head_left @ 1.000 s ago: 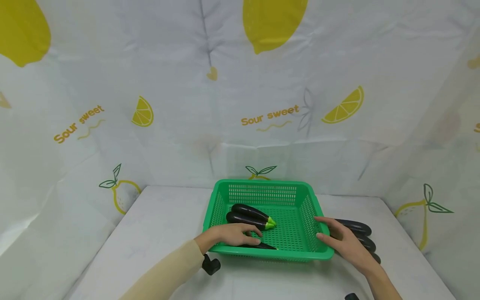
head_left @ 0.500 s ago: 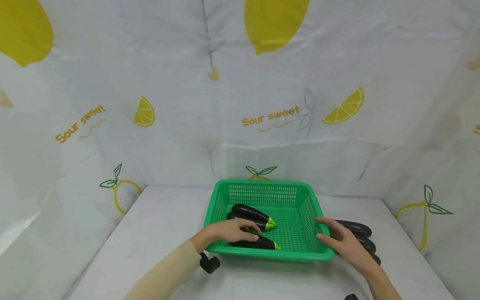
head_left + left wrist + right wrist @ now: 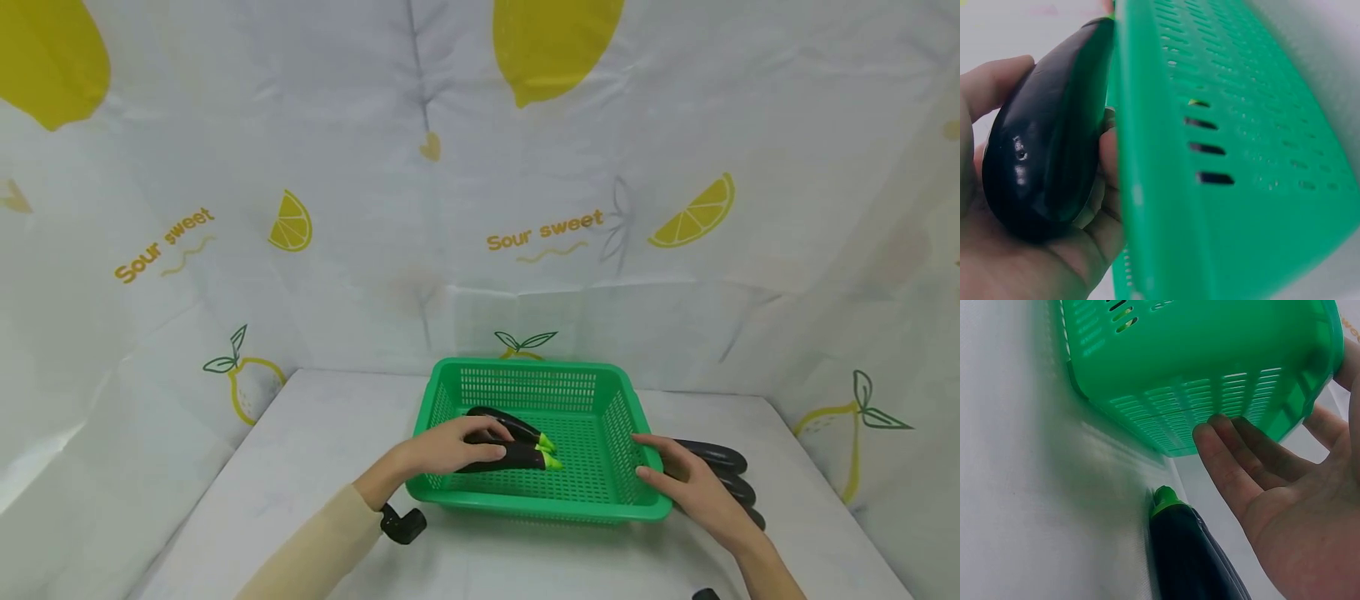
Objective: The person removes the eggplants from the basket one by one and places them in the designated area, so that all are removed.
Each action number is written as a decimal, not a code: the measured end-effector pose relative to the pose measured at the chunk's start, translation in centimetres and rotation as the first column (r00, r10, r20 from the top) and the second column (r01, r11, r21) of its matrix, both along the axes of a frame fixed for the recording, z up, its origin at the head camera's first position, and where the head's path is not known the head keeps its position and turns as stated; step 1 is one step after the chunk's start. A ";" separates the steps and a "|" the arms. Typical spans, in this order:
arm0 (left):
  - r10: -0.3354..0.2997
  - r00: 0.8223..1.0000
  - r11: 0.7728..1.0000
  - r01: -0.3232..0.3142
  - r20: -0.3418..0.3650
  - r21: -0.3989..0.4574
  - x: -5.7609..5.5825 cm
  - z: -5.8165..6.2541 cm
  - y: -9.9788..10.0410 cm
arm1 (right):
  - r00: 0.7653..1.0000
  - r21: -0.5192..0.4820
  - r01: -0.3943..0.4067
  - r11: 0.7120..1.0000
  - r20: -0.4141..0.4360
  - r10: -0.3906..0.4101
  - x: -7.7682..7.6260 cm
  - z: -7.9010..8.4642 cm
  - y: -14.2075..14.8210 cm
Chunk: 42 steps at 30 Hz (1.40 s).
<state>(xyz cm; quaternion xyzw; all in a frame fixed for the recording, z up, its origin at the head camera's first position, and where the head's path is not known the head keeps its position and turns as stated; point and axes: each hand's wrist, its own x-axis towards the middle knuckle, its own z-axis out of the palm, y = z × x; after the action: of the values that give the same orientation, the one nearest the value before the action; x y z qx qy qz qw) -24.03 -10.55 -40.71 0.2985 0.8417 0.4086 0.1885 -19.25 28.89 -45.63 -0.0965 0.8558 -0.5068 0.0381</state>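
Note:
In the head view my left hand (image 3: pixel 450 446) grips a dark purple eggplant (image 3: pixel 510 456) with a green cap, held over the green plastic basket (image 3: pixel 540 506). The left wrist view has this eggplant (image 3: pixel 1047 131) between thumb and fingers, just beside the basket's rim. Another eggplant (image 3: pixel 510 417) lies in the basket behind it, and the green cap of one more shows, mostly hidden. At the basket's right side, my right hand (image 3: pixel 693 492) holds the rim. In the right wrist view several of its fingers (image 3: pixel 1229 456) lie against the slotted outer wall.
Several more eggplants (image 3: pixel 712 455) lie on the white table (image 3: pixel 337 433) to the right of the basket, partly behind my right hand. A white curtain (image 3: pixel 360 275) with lemon prints hangs behind the table.
My left hand has raised the eggplant from the front of the basket's floor, up and slightly back, and it now covers much of the pair behind. The right hand stays at the rim.

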 end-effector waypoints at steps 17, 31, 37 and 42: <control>0.089 0.991 0.993 -0.079 -0.104 0.093 0.3 3.5 -3.8 | 1.000 0.018 -0.004 1.000 -0.020 0.005 -0.1 -0.2 0.3; 0.196 0.967 0.975 -0.175 -0.163 0.134 -0.1 4.2 -8.2 | 1.000 0.031 0.007 1.000 -0.016 -0.006 0.0 -0.1 0.0; 0.269 0.948 0.959 -0.248 -0.168 0.137 -0.4 4.0 -10.3 | 1.000 0.024 0.002 1.000 -0.021 -0.002 0.0 -0.1 0.1; 0.339 0.930 0.938 -0.323 -0.141 0.126 -0.6 3.6 -12.0 | 1.000 0.015 0.006 1.000 -0.017 -0.006 0.0 0.0 -0.1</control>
<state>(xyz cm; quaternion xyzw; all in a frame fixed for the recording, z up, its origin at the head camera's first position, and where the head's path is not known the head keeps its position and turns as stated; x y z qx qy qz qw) -24.67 -22.54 -37.14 0.1933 0.8706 0.4512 0.0330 -19.20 28.83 -45.66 -0.0978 0.8603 -0.4995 0.0300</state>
